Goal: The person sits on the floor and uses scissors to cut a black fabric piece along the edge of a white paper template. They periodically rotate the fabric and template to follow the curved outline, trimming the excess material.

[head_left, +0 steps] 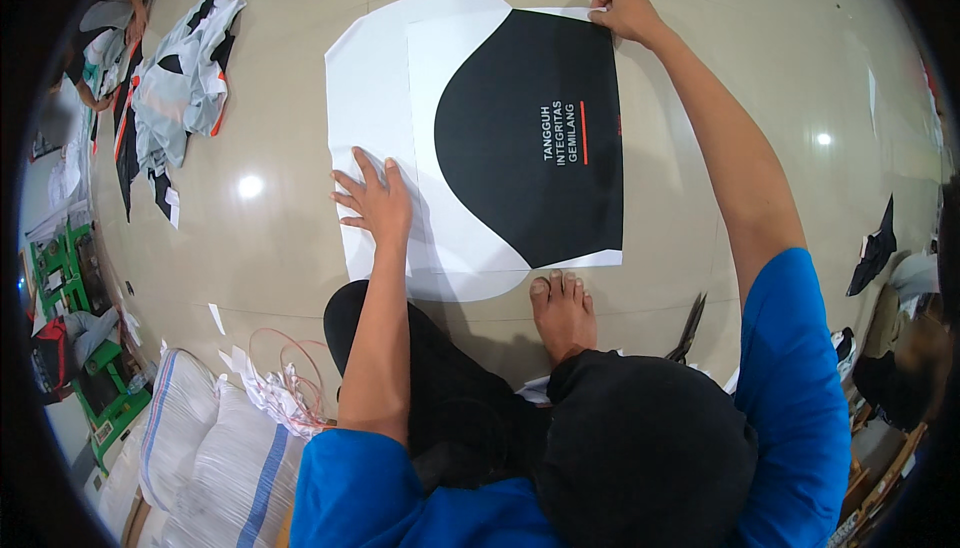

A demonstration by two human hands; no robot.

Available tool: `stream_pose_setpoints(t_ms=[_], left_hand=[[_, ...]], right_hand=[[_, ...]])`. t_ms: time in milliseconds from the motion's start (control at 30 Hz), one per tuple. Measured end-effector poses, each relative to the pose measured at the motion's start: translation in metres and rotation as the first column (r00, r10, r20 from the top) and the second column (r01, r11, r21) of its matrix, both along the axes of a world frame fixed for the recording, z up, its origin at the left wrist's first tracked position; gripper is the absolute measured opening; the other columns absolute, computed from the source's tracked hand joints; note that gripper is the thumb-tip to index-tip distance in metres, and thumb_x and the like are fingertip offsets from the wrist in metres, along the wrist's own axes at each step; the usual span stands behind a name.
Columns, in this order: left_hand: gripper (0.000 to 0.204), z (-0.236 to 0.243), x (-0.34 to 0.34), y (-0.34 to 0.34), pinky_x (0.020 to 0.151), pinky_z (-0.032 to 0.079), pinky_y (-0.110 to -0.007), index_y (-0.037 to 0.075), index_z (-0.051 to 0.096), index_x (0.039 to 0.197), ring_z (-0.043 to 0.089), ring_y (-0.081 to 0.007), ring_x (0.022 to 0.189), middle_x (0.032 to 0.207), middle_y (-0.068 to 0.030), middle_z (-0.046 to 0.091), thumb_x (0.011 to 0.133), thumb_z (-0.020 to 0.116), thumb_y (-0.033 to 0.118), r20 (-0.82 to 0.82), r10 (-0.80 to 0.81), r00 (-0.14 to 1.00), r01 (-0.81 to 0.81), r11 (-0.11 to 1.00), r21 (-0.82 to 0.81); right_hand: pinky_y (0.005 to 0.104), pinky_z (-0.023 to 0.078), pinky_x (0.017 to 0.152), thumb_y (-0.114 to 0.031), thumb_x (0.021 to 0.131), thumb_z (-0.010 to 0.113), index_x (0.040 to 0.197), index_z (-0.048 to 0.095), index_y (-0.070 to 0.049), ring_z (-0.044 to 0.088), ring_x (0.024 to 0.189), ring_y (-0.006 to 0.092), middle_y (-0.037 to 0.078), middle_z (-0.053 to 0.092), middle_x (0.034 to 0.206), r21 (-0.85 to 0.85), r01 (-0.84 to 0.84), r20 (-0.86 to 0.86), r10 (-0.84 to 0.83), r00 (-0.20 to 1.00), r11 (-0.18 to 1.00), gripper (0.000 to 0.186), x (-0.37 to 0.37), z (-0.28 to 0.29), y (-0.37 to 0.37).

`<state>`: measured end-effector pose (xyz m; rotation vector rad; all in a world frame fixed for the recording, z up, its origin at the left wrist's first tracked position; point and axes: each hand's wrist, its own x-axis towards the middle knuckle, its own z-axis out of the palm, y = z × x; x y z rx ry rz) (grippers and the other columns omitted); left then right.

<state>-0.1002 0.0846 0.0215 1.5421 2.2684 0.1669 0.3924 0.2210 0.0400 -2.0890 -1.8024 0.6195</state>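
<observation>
A black sleeve-shaped panel (500,148) with pale lettering and a thin red line lies flat over white sheets (372,68) on the floor. My left hand (378,198) rests on the white sheet at the panel's left, fingers spread and pressing down. At the far right corner, my right hand (622,14) pinches the edge of the white sheet beside the black panel's top. My bare foot (563,313) is close to the near edge of the sheets. A pair of dark scissors (688,328) lies on the floor to the right of the foot.
Grey, black and orange garment pieces (185,78) are heaped on the left, where another person's hands (135,23) work. White sacks (225,458) stand at lower left, near a green frame (100,388). A black scrap (874,248) lies at right on the tiled floor (270,248).
</observation>
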Motion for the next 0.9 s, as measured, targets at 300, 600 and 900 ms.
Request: stream_pose_setpoints(t_ms=[300,600,900], left_hand=[[0.078,-0.025,0.031,0.079,0.121,0.001,-0.086,0.026,0.026,0.178,-0.003,-0.0667,0.162,0.182,-0.0323,0.006,0.112,0.045,0.062,-0.111,-0.265,0.958,0.279,0.948,0.151],[0.068,-0.011,0.147,0.19,0.13,0.018,-0.072,0.017,0.041,0.172,0.025,-0.0604,0.16,0.175,-0.0338,0.029,0.113,0.054,0.047,-0.184,-0.624,0.759,0.62,0.608,0.496],[0.031,0.044,0.157,-0.024,0.09,0.056,-0.047,0.0,0.065,0.127,0.071,-0.038,0.101,0.117,-0.0196,0.069,0.102,0.072,0.018,0.456,-0.447,0.77,0.315,0.887,0.337]], right_hand=[[0.0414,0.061,0.084,-0.029,0.086,0.083,0.105,0.083,-0.005,0.078,0.089,0.0282,0.014,0.081,0.098,-0.066,0.268,-0.093,-0.273,0.957,0.961,0.03,0.057,-0.004,-0.041],[0.034,0.058,0.077,-0.025,0.089,0.083,0.106,0.084,0.0,0.073,0.08,0.0175,0.009,0.079,0.089,-0.08,0.703,-0.156,-0.705,0.691,0.707,0.03,0.155,-0.021,-0.203],[0.0283,0.049,0.07,-0.016,0.096,0.085,0.109,0.078,0.005,0.062,0.074,0.0116,0.002,0.071,0.085,-0.135,0.924,-0.41,-0.869,0.276,0.357,0.025,0.111,-0.017,-0.395]])
